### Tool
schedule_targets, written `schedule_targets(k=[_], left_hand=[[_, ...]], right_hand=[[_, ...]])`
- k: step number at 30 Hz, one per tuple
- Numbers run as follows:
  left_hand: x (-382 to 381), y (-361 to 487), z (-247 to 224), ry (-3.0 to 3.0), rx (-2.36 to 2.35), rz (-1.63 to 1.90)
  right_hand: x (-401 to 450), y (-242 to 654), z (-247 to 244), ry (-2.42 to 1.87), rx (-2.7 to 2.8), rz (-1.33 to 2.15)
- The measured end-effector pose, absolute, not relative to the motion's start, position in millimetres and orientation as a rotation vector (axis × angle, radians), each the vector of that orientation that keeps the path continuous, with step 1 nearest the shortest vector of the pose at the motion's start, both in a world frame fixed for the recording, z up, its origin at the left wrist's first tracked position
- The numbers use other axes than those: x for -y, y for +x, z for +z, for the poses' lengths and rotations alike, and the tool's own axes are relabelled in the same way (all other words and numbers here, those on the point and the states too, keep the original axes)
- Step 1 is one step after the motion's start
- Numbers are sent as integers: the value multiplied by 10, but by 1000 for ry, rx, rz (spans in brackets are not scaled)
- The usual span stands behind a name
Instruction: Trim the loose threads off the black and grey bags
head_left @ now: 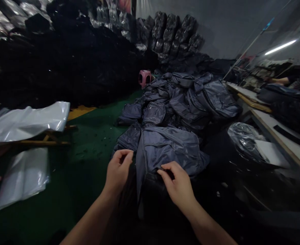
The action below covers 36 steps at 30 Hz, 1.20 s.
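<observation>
A dark grey-blue backpack (170,148) lies in front of me at the near end of a pile, its lower part lost in shadow. My right hand (177,182) is closed in a pinch at the bag's near edge, with a small dark bit of it between thumb and forefinger. Left of the bag, my left hand (119,170) is closed, thumb against curled fingers. What it holds, if anything, is too dark to make out.
More backpacks (185,102) are heaped beyond. Clear plastic sheets (24,177) lie at left on the green floor (88,146). A pink stool (145,78) stands farther back. At right, a worktable (280,129) runs along, with a person's arm (280,81) above it.
</observation>
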<state>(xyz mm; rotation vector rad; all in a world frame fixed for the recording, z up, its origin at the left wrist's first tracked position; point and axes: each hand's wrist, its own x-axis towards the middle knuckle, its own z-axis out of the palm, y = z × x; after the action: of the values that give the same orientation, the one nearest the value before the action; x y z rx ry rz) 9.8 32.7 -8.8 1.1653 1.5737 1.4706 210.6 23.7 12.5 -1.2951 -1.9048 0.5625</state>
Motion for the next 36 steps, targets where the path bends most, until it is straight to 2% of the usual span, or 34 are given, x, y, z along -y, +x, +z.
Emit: schedule_targets(k=[3,9,14,20,29,36], left_hand=[[-331,112,-295,933,-1526,1451],[-38,533,-462,1192,-1227,1060],[59,854,-446,1422,-1051,898],[103,1167,-481,1548,-992,810],[117,1213,-570,1622,-1020,754],[-69,1107,-547,1630,-1124,817]], right_hand=[[-309,2183,144,-1318,1698,664],[-398,2318,152,-1316,1676,743],[-465,2646,92,-1420,1762,696],[-370,3029,-19,-1592,1516,1026],[-278,3131,-259,-1295,1147,1513],[-404,2939,-485,-1150,1055,1559]])
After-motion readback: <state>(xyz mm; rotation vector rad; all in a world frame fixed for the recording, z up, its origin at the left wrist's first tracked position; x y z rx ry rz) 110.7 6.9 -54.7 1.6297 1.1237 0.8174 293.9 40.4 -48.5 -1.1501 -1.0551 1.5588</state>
